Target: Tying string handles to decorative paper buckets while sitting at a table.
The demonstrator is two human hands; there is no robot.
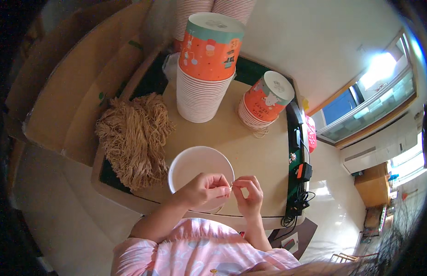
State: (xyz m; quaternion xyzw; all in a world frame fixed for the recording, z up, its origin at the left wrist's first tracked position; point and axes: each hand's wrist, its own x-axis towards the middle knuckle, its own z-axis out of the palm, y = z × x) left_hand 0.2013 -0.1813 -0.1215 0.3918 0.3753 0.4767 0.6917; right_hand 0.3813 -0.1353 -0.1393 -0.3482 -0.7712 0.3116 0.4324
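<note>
My left hand (207, 189) and my right hand (248, 194) meet over the right rim of a white paper bucket (195, 158), which stands with its opening up on the table. Both hands are closed in a pinch, fingertips almost touching. Between them shows a small pale bit of cord, mostly hidden by the fingers. Left of the bucket lies a thick tangled heap of tan cords (135, 138). Behind it rises a tall upside-down stack of orange and teal printed paper buckets (206, 69).
A shorter stack of printed buckets (264, 103) with cord loops at its base stands at the right. Open cardboard boxes (80, 92) are at the left. Black cables and a power adapter (304, 172) lie along the right table edge. More stacked buckets (193, 14) stand behind.
</note>
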